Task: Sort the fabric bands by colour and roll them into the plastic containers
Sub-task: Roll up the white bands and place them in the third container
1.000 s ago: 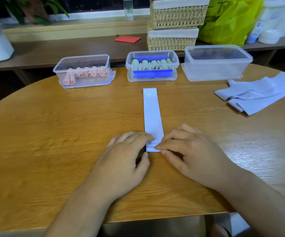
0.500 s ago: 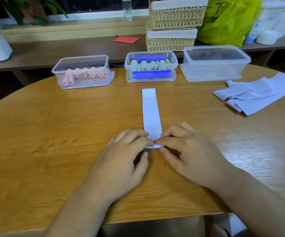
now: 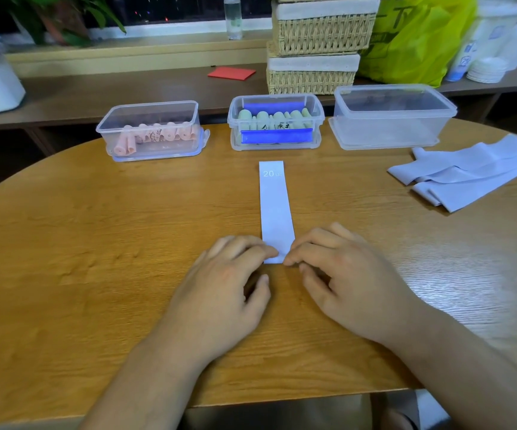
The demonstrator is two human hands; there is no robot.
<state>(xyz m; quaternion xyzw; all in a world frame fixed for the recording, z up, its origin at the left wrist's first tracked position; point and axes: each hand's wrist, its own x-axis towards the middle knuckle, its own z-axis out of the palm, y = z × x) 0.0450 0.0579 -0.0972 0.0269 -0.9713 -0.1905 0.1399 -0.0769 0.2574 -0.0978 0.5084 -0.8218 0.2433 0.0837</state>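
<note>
Left hand and right hand side by side on wooden surface, curled fingertips of both pinching near end of lavender band. Far right, largest clear container; loose lavender bands heaped just in front. Far left, pink-roll container; centre, green-roll container. Pinched band lies flat, pointing toward green-roll container (far end printed "20 LB").
</note>
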